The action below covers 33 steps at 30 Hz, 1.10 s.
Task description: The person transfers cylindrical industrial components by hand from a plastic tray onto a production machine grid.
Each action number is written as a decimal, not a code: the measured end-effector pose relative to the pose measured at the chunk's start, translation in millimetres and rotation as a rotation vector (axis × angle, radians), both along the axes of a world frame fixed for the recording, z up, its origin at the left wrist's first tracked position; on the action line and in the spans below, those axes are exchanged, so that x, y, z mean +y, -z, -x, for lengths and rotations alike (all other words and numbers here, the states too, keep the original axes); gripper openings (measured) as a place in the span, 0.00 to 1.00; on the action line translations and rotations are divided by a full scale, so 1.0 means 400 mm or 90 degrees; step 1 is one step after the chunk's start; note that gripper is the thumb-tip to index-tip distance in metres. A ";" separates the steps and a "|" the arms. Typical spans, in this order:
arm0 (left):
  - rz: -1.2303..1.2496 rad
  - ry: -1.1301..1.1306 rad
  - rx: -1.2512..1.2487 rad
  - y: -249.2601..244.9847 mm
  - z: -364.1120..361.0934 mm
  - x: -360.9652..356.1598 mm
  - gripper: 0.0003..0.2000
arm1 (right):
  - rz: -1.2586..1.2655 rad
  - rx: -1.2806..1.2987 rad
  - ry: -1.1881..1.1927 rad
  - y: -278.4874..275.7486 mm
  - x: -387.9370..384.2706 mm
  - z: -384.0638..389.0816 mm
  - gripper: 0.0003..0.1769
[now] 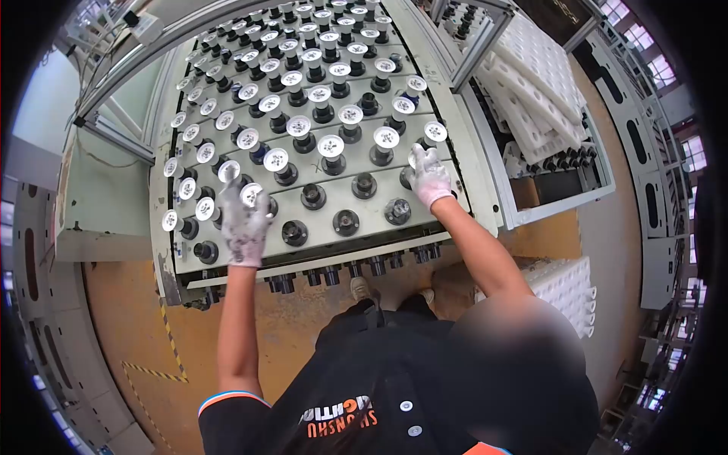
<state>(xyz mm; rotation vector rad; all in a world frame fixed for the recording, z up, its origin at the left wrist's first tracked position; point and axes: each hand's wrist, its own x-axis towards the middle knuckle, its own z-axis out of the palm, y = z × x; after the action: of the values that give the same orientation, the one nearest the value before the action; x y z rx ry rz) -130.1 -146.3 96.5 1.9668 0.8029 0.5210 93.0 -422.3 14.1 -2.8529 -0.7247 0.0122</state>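
Many LED lamps without covers [331, 145], with round white faces, stand in black sockets [364, 185] on a pale grey-green conveyor bed [334, 199]. My left hand [246, 224], in a stained white glove, reaches over the near left of the bed. Its fingers are around an LED lamp [251, 195], and the fingertips overlap another lamp behind it. On the right side, my right hand [429, 178], also gloved, has its fingers closed about a lamp that they mostly hide. Several sockets in the nearest rows hold no lamp.
A metal frame [205, 32] spans the far part of the bed. White perforated foam trays [531, 83] lie stacked on a side rack at right, and another white tray [565, 292] is lower right. Black-yellow tape [173, 341] marks the floor.
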 end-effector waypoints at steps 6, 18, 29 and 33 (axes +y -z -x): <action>-0.357 0.156 0.026 0.094 -0.204 -0.045 0.35 | 0.041 0.120 -0.005 -0.082 -0.013 0.000 0.42; -0.430 0.199 0.255 0.177 -0.302 -0.077 0.37 | -0.118 -0.027 -0.290 -0.110 0.255 0.044 0.04; -0.440 0.246 0.218 0.222 -0.323 -0.058 0.22 | -0.015 0.010 -0.270 -0.095 0.299 0.048 0.18; -0.468 0.329 0.159 0.222 -0.337 -0.023 0.21 | -0.501 -0.298 -0.188 -0.029 0.119 0.097 0.14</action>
<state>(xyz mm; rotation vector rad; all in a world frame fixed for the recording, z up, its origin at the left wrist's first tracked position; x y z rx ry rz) 4.7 -155.4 7.6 2.8382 0.2098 0.2717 54.2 -374.7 25.5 -1.9853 -0.9581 -0.7399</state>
